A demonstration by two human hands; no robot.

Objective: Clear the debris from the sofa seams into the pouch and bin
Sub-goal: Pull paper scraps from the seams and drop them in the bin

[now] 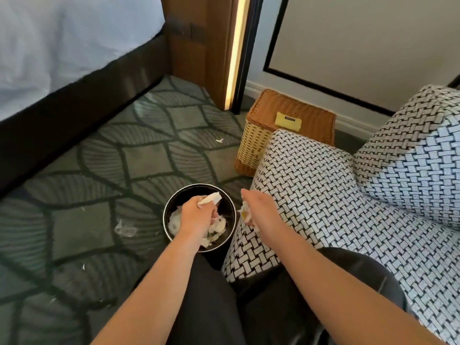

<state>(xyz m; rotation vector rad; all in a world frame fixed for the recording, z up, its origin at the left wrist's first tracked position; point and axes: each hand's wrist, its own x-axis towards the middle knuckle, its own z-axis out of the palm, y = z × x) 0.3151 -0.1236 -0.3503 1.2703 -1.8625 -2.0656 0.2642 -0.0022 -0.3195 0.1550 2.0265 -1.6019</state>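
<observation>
My left hand [199,212] is over the mouth of the round black bin [167,221], fingers curled tight around a crumpled white paper scrap [211,197] that sticks out above the knuckles. My right hand [258,207] is just to the right of the bin, above the front edge of the seat, palm turned inward, fingers loosely closed around a small white wad with a yellow spot [245,212]. The two hands are near each other but apart.

Far left: a bed with white sheets [62,36] on a dark frame. Below it, grey-green patterned carpet [99,155] with several small white flecks [219,140] and a clear crinkled plastic scrap [125,229] lying left of the bin.

Centre: the bin stands on the carpet, touching the sofa's front corner, and holds a heap of white crumpled tissue and wrapper debris [216,229] beneath my left hand. My dark trousers [211,307] fill the lower centre.

Behind the bin, a lidded wicker basket [254,143] stands by the wall, partly hidden by the sofa arm. A small flat yellow pouch [288,119] lies on its lid.

Right: the sofa in black-and-white basket-weave fabric [336,207], with a matching cushion [418,158] resting on the seat towards the back.
</observation>
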